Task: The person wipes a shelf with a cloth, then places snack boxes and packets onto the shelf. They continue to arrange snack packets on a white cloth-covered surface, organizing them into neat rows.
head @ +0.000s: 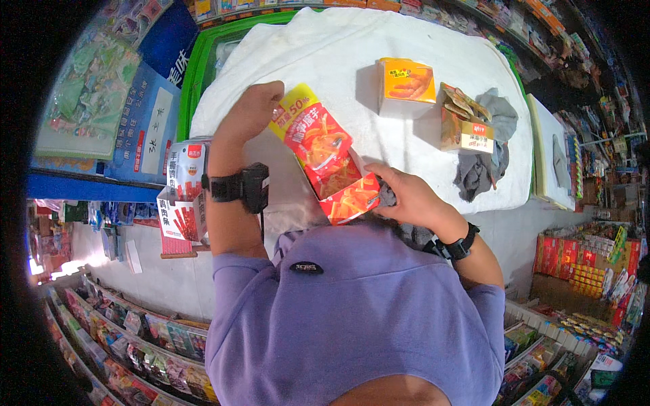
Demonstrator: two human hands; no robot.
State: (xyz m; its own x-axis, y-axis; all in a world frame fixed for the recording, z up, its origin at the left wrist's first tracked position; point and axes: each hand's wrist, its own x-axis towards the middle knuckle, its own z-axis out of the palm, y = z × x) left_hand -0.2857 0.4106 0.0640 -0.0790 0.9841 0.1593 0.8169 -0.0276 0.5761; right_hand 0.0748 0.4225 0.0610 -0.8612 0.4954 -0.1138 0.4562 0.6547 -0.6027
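Observation:
A red and yellow snack display box (330, 157) is tilted in front of my chest, its tall printed back panel leaning away. Red snack packets (341, 177) show inside it. My right hand (409, 198) grips a dark grey cloth (388, 195) against the box's right end, with the thumb along the edge. Beside the yellow top of the back panel is my left hand (256, 109), knuckles up. Its fingertips are hidden, so whether it holds the panel cannot be told.
A white cloth (315, 56) covers a green-framed chest. On it stand an orange snack box (409, 83), a brown snack box (464, 129) and a crumpled grey cloth (475, 175). White snack boxes (185, 203) stand at the left. Stocked shelves (147, 350) lie behind me.

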